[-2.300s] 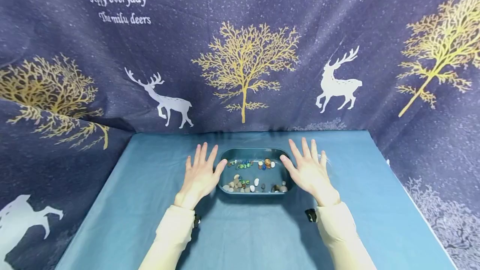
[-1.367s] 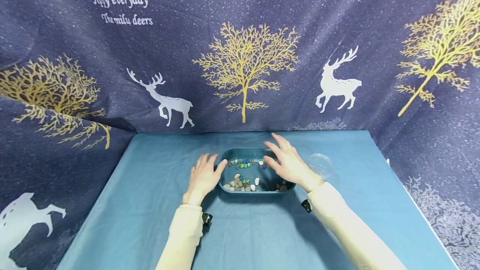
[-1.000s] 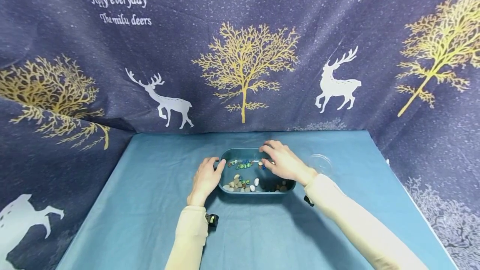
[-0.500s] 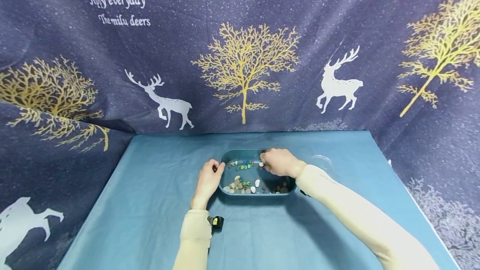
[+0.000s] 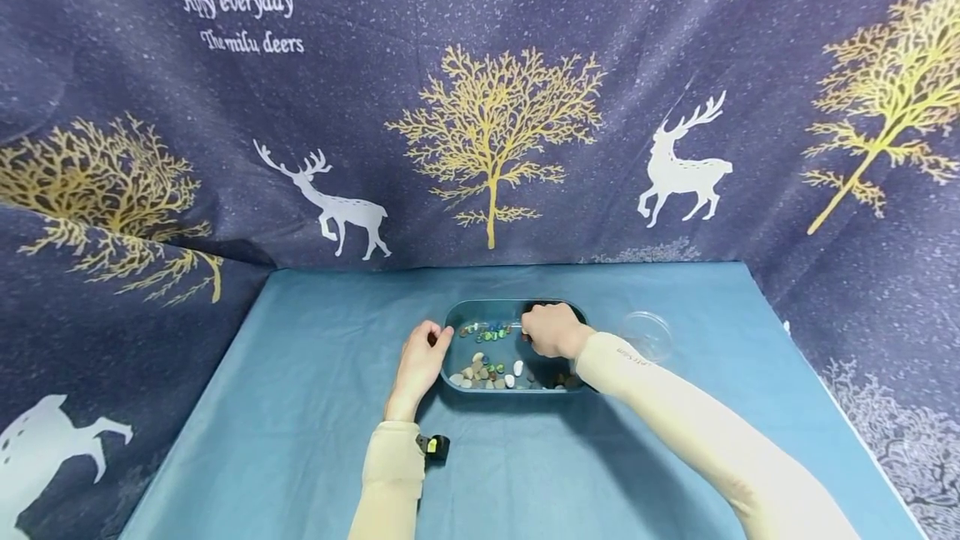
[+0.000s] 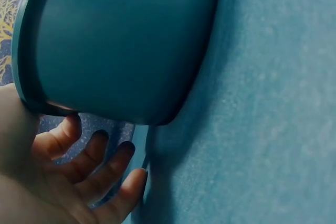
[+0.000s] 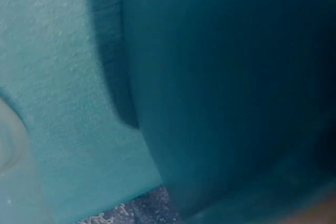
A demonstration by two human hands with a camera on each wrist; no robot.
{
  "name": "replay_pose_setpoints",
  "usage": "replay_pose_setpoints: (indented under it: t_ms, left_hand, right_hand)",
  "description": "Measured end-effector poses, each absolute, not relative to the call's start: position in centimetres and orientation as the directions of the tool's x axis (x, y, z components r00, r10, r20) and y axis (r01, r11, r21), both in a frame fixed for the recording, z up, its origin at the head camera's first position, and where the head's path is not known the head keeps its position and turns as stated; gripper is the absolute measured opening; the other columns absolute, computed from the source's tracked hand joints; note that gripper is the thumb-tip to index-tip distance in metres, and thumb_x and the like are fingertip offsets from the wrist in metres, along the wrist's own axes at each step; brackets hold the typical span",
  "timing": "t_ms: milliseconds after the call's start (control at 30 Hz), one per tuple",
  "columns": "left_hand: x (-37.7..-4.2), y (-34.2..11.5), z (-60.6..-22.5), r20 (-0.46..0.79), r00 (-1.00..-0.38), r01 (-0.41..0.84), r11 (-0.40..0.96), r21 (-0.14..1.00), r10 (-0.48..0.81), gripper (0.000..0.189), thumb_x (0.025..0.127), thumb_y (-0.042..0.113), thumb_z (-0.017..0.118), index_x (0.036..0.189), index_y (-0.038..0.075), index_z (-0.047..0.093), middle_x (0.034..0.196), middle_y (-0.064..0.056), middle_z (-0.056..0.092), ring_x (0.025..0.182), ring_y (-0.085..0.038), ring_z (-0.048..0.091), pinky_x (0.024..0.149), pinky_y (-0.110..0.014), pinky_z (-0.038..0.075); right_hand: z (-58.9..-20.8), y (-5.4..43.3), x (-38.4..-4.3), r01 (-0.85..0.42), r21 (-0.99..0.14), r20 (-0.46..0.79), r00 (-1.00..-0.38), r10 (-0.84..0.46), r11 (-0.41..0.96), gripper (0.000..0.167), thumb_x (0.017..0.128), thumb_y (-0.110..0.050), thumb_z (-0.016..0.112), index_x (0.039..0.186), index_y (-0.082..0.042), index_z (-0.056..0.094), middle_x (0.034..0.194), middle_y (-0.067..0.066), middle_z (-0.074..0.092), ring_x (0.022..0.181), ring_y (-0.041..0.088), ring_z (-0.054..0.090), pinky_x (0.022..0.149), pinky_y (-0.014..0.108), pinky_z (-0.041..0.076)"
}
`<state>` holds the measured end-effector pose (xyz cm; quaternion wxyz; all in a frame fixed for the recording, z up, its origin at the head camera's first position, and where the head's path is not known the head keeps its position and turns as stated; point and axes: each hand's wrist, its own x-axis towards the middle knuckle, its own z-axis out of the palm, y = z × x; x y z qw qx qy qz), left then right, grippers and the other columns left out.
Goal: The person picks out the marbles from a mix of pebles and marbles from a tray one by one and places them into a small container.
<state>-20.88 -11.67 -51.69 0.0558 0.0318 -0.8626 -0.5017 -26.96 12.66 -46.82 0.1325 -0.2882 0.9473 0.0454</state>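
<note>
Inside teal tray (image 5: 506,350): pebbles (image 5: 468,373), marbles (image 5: 489,336) | left hand (image 5: 418,358) grips rim (image 6: 17,40) | right hand (image 5: 553,330) within, hold hidden

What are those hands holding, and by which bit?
Left hand: the teal tub, by the rim at its left end. Right hand: can't tell; its grasp is hidden from view.

The left sleeve (image 5: 384,482) and the right sleeve (image 5: 686,423) are both long and cream-coloured. On the left, 1 wide, folded cuff (image 5: 393,440) is formed at the wrist. On the right, small dark lettering (image 5: 634,356), too small to be read, is printed near the wrist end, and the cloth is creased farther up. At the left wrist, 1 black, boxy device (image 5: 438,451) is worn, marked with 1 yellow-green patch (image 5: 432,445).
</note>
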Motion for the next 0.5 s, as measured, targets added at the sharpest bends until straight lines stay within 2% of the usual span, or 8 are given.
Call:
replay_pose_setpoints:
  t_ms: [133,300,400,500]
  left_hand:
    - [-20.8,-11.5,-51.6,0.059,-0.992,-0.003,0.485,0.875,-0.111,0.027,0.101,0.034,0.057,0.086,0.012,0.050,0.084,-0.007,0.047,0.074,-0.023,0.045,0.068,-0.037,0.036]
    - [-20.8,-11.4,-51.6,0.055,-0.992,-0.007,0.482,0.876,-0.114,0.026,0.101,0.032,0.056,0.086,0.011,0.050,0.084,-0.007,0.046,0.075,-0.023,0.045,0.068,-0.037,0.036]
    - [-20.8,-11.4,-51.6,0.057,-0.992,-0.006,0.484,0.875,-0.115,0.026,0.101,0.032,0.057,0.086,0.012,0.050,0.084,-0.007,0.046,0.075,-0.023,0.046,0.069,-0.036,0.036]
    - [-20.8,-11.4,-51.6,0.058,-0.991,-0.008,0.485,0.874,-0.121,0.026,0.100,0.032,0.057,0.085,0.012,0.050,0.084,-0.007,0.047,0.075,-0.023,0.046,0.069,-0.036,0.037]
  right_hand:
    - [-46.9,12.7,-26.9,-0.556,0.002,-0.264,-0.802,-0.536,0.831,0.015,0.096,-0.015,0.064,0.084,-0.024,0.069,0.071,-0.006,0.059,0.061,0.011,0.055,0.057,0.032,0.045]
    - [-45.9,13.1,-26.5,-0.553,-0.038,-0.242,-0.803,-0.545,0.832,0.010,0.092,-0.015,0.069,0.097,-0.023,0.073,0.087,-0.004,0.067,0.070,0.014,0.060,0.062,0.037,0.050]
    - [-45.0,13.5,-26.4,-0.545,-0.078,-0.218,-0.808,-0.548,0.835,0.004,0.090,-0.019,0.072,0.091,-0.021,0.069,0.083,-0.004,0.063,0.068,0.015,0.057,0.060,0.038,0.047]
    - [-44.3,13.9,-26.4,-0.533,-0.153,-0.181,-0.813,-0.554,0.832,0.014,0.089,-0.020,0.074,0.085,-0.019,0.061,0.077,-0.005,0.057,0.066,0.015,0.052,0.059,0.038,0.043]
